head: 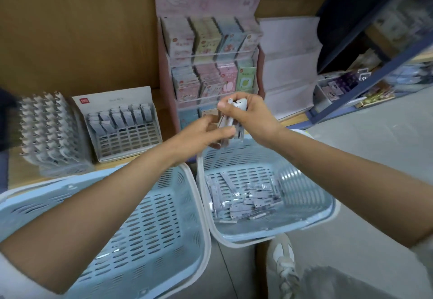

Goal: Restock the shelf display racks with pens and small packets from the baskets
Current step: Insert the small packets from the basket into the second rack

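Far left, the grid rack [124, 130] waits half filled. My left hand [201, 132] and right hand [253, 113] both pinch a packet bundle [228, 117] over the right basket [304, 181]; loosened fingers might scatter it.

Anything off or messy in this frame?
Nothing damaged or spilled. The small grey packets lie jumbled in the right pale-blue plastic basket, and the grey slotted display rack has only its back rows filled. Both hands hold packets above the basket.
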The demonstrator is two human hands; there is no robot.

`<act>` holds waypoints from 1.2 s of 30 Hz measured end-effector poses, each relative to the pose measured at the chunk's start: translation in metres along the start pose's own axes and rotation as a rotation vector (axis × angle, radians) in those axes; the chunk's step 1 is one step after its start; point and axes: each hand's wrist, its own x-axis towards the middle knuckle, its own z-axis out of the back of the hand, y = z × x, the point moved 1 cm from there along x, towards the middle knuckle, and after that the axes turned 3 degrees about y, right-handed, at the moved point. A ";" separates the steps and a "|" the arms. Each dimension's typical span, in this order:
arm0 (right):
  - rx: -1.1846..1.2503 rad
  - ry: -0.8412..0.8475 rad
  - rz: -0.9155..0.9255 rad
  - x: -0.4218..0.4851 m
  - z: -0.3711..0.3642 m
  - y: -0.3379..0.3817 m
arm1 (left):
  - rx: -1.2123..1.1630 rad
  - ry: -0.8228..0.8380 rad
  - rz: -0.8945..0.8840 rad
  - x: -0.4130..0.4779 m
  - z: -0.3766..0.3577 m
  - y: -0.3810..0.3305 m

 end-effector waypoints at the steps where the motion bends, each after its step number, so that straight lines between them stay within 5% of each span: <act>1: 0.003 0.001 0.029 0.007 -0.010 0.006 | -0.076 -0.008 0.009 -0.004 0.002 -0.003; 7: 0.061 0.085 0.036 0.032 -0.080 0.010 | -0.065 -0.319 0.029 -0.036 0.032 -0.002; 11: 0.428 0.055 -0.049 0.050 -0.117 0.017 | -0.216 -0.506 0.102 -0.061 0.068 0.012; 17: 0.600 0.071 -0.106 0.064 -0.155 0.019 | -0.126 -0.485 0.122 -0.100 0.098 0.025; 22: 0.388 0.193 -0.088 0.078 -0.166 0.019 | -0.111 -0.697 0.111 -0.112 0.120 0.028; 28: 0.285 0.312 -0.030 0.083 -0.168 0.021 | -0.142 -0.638 0.248 -0.121 0.142 0.048; 36: 0.186 0.202 0.000 0.093 -0.178 0.020 | -0.114 -0.646 0.220 -0.125 0.155 0.058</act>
